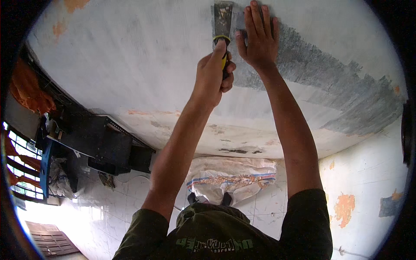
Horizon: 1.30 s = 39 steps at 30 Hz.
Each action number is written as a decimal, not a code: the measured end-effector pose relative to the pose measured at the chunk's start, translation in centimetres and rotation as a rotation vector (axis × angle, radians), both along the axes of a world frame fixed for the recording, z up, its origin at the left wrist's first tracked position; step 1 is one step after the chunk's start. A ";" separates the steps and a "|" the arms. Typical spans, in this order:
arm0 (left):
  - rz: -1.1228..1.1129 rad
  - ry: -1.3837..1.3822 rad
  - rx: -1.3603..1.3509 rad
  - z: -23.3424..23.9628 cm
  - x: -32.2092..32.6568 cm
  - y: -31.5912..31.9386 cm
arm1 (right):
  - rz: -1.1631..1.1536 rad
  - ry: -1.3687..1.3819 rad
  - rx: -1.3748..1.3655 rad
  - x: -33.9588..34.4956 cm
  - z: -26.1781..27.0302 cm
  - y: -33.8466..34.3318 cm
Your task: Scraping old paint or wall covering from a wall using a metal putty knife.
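Observation:
My left hand [214, 71] grips the black and yellow handle of a putty knife [223, 19], thumb along the handle near the collar. The wide metal blade points away from me and lies against or just over the wall; pale residue marks its face. To the right of the blade, my right hand [260, 42] rests with its palm towards the wall, fingers spread, holding nothing. Around and below that hand runs a rough grey patch [312, 68] on the whitish painted wall [146, 65]. Whether the blade's edge touches the wall cannot be told.
At the wall's foot a white woven plastic sheet [234, 165] with striped edging holds flaky debris, close to my feet. Black cabinets [94, 139] stand on the left. The right side wall [357, 182] has peeled orange patches. Pale tiles [130, 201] cover the floor.

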State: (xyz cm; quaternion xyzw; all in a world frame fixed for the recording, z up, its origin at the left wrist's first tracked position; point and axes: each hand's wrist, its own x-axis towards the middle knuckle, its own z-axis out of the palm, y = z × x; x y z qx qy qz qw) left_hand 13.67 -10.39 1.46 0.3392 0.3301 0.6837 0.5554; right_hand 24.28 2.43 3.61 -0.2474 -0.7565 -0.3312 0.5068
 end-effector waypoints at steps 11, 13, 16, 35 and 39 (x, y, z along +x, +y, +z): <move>-0.012 0.019 -0.051 -1.9 0.3 0.2 | 0.013 0.011 0.029 0.0 -0.1 0.1; -0.001 0.029 -0.018 -0.5 0.0 0.4 | -0.002 0.007 0.029 0.0 -0.1 0.1; -0.004 0.041 0.061 -1.4 -0.3 0.3 | -0.015 0.004 0.021 -0.2 -0.3 0.3; -0.038 -0.059 -0.105 -3.0 1.1 -1.0 | 0.026 0.004 0.047 -0.3 -0.2 0.5; -0.054 -0.096 -0.096 0.2 1.1 -1.0 | -0.070 -0.040 0.000 0.0 -0.1 0.1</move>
